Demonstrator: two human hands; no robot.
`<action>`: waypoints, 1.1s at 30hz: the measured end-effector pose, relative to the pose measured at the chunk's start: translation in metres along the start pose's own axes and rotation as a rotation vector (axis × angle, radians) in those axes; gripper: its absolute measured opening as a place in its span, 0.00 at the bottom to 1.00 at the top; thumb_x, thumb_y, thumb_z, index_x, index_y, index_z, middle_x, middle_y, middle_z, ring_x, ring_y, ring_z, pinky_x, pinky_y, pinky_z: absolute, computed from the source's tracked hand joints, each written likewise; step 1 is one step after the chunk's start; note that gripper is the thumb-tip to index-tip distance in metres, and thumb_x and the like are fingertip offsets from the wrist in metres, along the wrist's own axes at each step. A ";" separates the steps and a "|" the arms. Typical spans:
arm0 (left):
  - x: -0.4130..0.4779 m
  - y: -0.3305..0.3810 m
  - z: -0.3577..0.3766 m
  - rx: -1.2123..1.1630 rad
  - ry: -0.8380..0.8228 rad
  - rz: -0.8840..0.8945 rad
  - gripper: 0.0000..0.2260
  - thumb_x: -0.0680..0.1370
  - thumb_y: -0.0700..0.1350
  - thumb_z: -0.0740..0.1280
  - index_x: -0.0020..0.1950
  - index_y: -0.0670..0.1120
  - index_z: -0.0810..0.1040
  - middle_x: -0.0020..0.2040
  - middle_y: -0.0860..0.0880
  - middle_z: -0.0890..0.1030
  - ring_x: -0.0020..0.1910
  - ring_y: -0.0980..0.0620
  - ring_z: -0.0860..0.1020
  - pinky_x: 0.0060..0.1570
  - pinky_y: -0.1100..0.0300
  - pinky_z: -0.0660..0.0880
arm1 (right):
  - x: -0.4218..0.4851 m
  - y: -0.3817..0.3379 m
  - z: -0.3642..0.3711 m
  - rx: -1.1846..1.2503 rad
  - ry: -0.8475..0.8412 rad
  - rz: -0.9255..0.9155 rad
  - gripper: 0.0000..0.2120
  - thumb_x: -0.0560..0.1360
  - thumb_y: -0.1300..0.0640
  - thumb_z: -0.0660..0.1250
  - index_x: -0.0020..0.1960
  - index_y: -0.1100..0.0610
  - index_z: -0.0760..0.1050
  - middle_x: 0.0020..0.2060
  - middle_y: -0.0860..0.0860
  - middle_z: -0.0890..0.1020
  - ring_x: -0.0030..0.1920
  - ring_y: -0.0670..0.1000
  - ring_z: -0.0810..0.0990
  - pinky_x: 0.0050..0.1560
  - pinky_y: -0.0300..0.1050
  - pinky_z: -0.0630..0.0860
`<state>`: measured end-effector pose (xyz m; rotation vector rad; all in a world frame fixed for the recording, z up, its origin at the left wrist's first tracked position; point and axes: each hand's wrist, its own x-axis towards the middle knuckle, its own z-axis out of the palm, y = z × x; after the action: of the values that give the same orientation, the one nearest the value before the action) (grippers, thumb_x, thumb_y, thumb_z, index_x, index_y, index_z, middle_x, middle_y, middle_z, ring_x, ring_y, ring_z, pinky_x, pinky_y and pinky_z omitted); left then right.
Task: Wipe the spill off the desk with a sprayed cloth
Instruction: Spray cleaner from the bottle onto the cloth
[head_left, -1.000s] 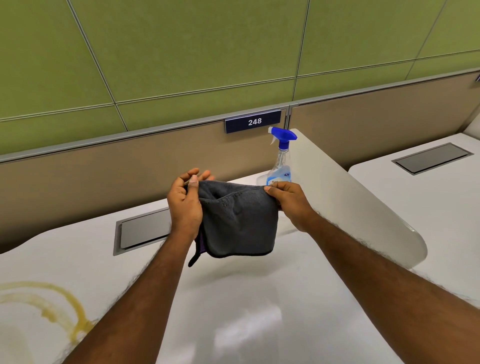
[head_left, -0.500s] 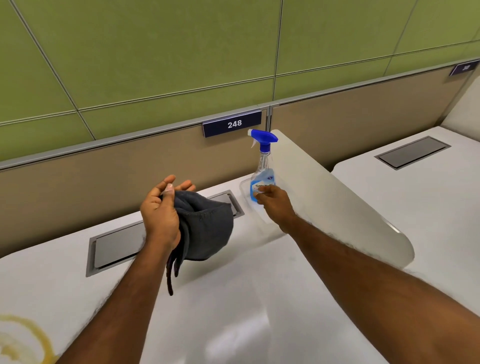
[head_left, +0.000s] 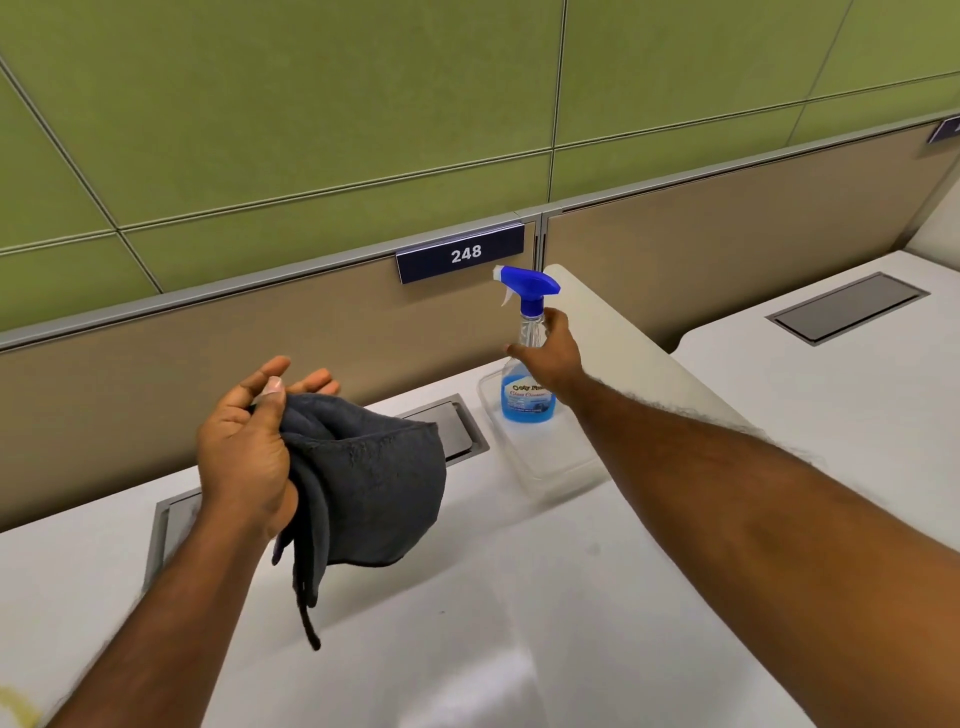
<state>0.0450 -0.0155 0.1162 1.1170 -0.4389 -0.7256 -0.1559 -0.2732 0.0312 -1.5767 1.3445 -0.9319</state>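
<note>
The left hand (head_left: 244, 457) pinches a soft dark-grey terry cloth (head_left: 374, 483); the right hand's (head_left: 553, 353) fingers curl half-open around a clear plastic spray bottle (head_left: 527, 374) holding blue liquid, standing upright in a shallow clear tray (head_left: 550, 467) on the glossy white worktop (head_left: 467, 623).

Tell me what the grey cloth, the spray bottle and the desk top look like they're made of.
Cloth: soft napped fabric, probably microfibre; it drapes limply from the left hand and looks fuzzy and matte.
Spray bottle: clear plastic, likely; blue liquid shows through, and the blue trigger head looks like glossy moulded plastic.
Desk: smooth white surface, perhaps laminate; it has a soft sheen.
</note>
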 end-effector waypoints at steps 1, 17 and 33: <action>0.000 0.000 0.000 0.006 0.009 0.003 0.09 0.83 0.42 0.58 0.58 0.47 0.77 0.53 0.40 0.84 0.53 0.46 0.84 0.51 0.52 0.82 | 0.005 -0.002 0.002 0.019 -0.005 -0.006 0.32 0.72 0.59 0.75 0.70 0.57 0.63 0.62 0.54 0.76 0.58 0.52 0.76 0.57 0.45 0.73; -0.005 0.017 0.003 0.041 0.056 0.049 0.09 0.83 0.41 0.58 0.58 0.45 0.77 0.48 0.43 0.85 0.50 0.46 0.85 0.50 0.53 0.82 | -0.020 -0.059 -0.051 0.030 0.026 -0.280 0.19 0.69 0.62 0.75 0.55 0.49 0.73 0.36 0.46 0.77 0.38 0.45 0.78 0.42 0.38 0.77; -0.031 0.074 0.008 -0.046 0.094 0.002 0.09 0.84 0.41 0.55 0.56 0.45 0.74 0.48 0.43 0.84 0.47 0.46 0.85 0.55 0.45 0.80 | -0.277 -0.078 -0.046 0.305 -0.419 -0.356 0.09 0.73 0.58 0.73 0.52 0.56 0.77 0.38 0.58 0.82 0.32 0.56 0.82 0.36 0.45 0.80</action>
<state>0.0409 0.0195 0.1887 1.1022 -0.3416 -0.6751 -0.2104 0.0003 0.1164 -1.6775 0.6121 -0.8991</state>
